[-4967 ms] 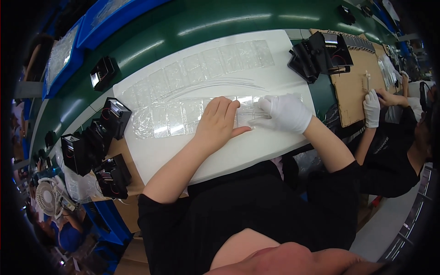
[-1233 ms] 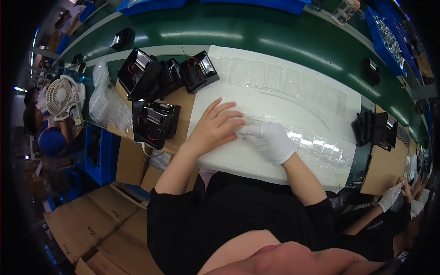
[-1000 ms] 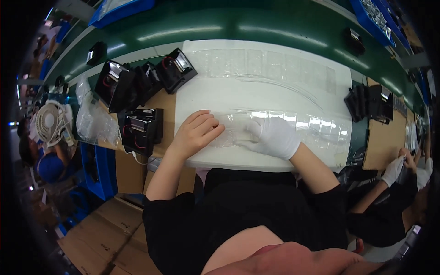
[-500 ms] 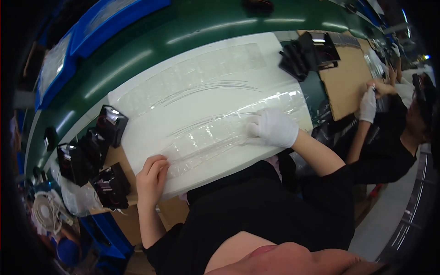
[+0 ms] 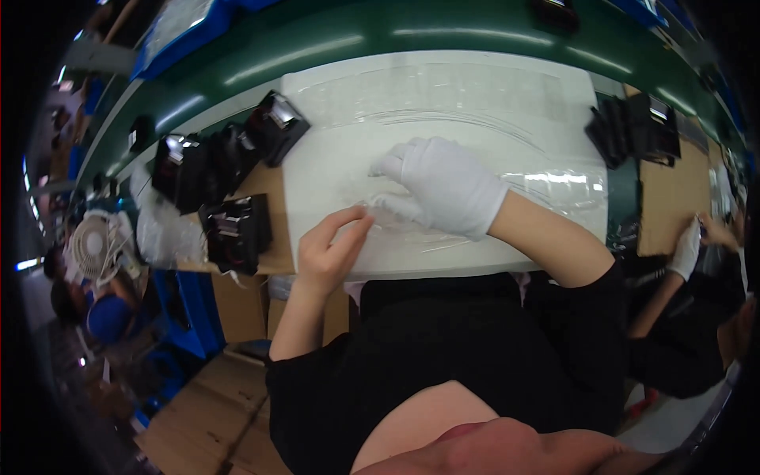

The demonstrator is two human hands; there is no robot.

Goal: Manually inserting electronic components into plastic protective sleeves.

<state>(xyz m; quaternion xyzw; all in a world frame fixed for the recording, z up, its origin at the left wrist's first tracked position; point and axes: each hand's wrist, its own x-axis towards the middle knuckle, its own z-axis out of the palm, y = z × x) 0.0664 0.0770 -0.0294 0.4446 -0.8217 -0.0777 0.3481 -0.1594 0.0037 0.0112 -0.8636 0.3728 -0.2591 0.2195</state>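
A clear plastic strip divided into pockets (image 5: pixel 554 187) lies along the near part of a white board (image 5: pixel 332 162). My bare left hand (image 5: pixel 328 249) is closed, thumb and forefinger pinching the strip's left end. Close by, my white-gloved right hand (image 5: pixel 455 186) arches over the strip, its thumb and fingers apart, with nothing plainly between them. It hides the strip's middle. A second clear pocketed strip (image 5: pixel 443 87) lies along the board's far side. Several thin wires (image 5: pixel 475 120) run in a curve below that far strip, and more wire ends show near my right wrist.
Black box-shaped parts (image 5: pixel 236 229) cluster left of the board, beside crumpled clear plastic (image 5: pixel 170 233). More black parts (image 5: pixel 633 131) stand at the right on cardboard (image 5: pixel 673 194). A co-worker's gloved hand (image 5: pixel 687 252) is at far right. A blue bin (image 5: pixel 186 36) stands at the back left.
My right hand has moved left along the near strip to beside my left hand, and its fingers have opened. My view has turned, shifting the board to the right in the picture.
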